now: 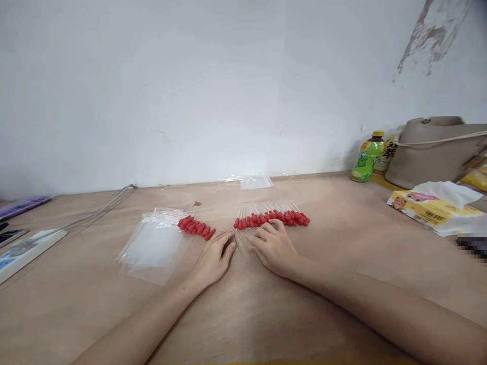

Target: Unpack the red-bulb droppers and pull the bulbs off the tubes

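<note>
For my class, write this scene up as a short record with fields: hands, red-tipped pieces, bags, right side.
Left hand: by the thin clear stems; grip unclear
Right hand: fingers at the stems, near the larger row; grip unclear
Larger row: red tips toward the person, stems pointing away
Smaller cluster: red tips, between bags and left hand
Bags: clear, flat, overlapping
Right side: bottle, handbag, tissues

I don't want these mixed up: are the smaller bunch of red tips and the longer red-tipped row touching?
Apart. The head view shows a bare strip of brown surface between the smaller bunch and the longer row.
</note>
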Tool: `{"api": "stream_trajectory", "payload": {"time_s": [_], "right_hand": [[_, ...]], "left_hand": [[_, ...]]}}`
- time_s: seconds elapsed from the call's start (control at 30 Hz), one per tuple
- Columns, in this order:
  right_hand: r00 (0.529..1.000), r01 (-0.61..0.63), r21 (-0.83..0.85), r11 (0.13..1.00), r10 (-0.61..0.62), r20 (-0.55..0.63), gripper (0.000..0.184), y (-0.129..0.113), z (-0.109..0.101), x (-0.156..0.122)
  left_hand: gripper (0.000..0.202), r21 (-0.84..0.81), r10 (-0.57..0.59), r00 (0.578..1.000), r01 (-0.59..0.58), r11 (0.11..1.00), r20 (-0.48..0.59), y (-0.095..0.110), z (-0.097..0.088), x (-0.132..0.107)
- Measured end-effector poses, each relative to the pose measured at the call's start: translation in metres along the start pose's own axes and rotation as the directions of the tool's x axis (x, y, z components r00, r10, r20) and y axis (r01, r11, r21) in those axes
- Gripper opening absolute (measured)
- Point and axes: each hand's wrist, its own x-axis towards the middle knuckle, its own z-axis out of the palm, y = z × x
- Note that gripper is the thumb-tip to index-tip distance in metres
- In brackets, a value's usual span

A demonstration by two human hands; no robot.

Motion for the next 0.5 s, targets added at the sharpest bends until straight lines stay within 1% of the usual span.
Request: {"api": "stream_trajectory", "payload": {"time_s": [0.1,0.3,0.4,0.5], "right_hand": [[0.999,-0.025,0.018,1.000,0.024,0.032,0.019,-0.006,-0.001,0.002],[0.978,-0.118,0.129,0.985,0.093,0.187,0.037,-0.018,-0.010,0.003],[0.968,-0.150,0.166,0.975,0.111,0.226,0.035,-0.022,-0.010,0.004],[0.959,-0.186,0.201,0.962,0.133,0.250,0.029,-0.023,-0.008,0.003]], "left_hand": [[0.028,-0.050,-0.033,0.999,0.035,0.998,0.034,0.002,0.000,-0.002],[0.027,-0.074,-0.044,0.996,0.050,0.996,0.076,0.001,0.002,-0.006],[0.027,-0.073,-0.056,0.994,0.063,0.995,0.092,0.002,0.002,-0.005],[0.028,-0.042,-0.075,0.995,0.078,0.996,0.073,0.003,0.001,-0.003]]}}
